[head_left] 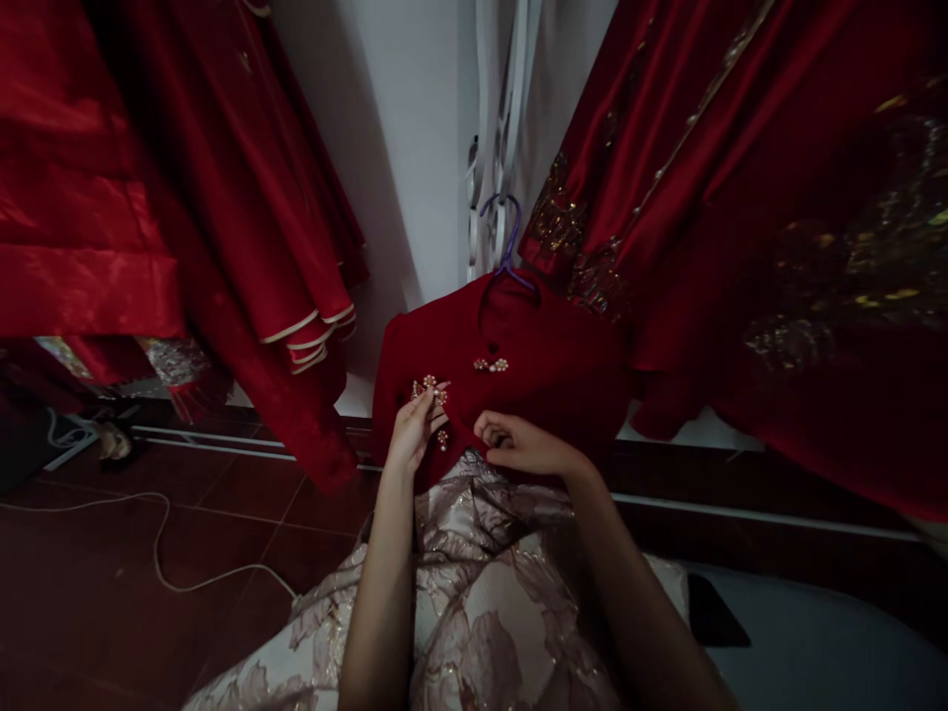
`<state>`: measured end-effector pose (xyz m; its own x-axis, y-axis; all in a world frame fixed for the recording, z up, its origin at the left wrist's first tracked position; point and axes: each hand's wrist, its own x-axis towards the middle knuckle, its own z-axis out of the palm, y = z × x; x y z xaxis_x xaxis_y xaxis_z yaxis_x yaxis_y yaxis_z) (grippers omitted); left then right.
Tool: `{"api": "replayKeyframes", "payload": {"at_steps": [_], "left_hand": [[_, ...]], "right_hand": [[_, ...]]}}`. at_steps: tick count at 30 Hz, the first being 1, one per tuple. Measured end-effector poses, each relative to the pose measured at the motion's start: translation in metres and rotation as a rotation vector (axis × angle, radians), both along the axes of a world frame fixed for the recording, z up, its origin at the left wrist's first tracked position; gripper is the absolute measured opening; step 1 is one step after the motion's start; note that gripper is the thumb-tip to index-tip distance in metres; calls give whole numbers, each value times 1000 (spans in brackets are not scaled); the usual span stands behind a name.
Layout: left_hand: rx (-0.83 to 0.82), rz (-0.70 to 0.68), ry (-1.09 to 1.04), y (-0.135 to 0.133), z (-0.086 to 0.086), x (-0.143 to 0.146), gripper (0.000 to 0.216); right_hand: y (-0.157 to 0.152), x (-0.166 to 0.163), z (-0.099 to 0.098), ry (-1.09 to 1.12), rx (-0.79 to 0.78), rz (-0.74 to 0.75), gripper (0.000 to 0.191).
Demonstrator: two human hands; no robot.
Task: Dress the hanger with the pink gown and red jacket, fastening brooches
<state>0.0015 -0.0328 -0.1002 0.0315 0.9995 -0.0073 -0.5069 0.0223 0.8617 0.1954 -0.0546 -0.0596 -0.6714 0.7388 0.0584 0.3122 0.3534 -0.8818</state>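
Note:
A dark red velvet jacket (548, 370) hangs on a purple hanger (508, 242) in front of me, its lower edge on my lap. My left hand (416, 430) pinches the jacket's front edge beside a gold-and-pearl flower clasp (430, 387). My right hand (522, 446) is curled shut on the red fabric just to the right of it. A second clasp (491, 364) sits higher on the jacket's chest. A third small clasp (442, 439) shows between my hands.
Red satin gowns (244, 197) hang at the left and embroidered red gowns (741, 227) at the right, against a white wall (415, 148). A pale floral fabric (474, 592) covers my lap. A white cable (159, 553) trails over the dark red tiled floor. A black phone (715, 617) lies at my right.

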Motion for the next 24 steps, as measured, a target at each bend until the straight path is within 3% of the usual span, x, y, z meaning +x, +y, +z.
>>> {"api": "replayKeyframes", "payload": {"at_steps": [6, 12, 24], "left_hand": [[30, 2, 91, -2, 2, -5, 43], [54, 117, 187, 0, -3, -1, 41], [68, 211, 231, 5, -9, 0, 32]], "right_hand": [[0, -6, -3, -28, 16, 21, 21], [-2, -7, -3, -38, 19, 7, 20], [-2, -15, -11, -105, 107, -17, 22]]}}
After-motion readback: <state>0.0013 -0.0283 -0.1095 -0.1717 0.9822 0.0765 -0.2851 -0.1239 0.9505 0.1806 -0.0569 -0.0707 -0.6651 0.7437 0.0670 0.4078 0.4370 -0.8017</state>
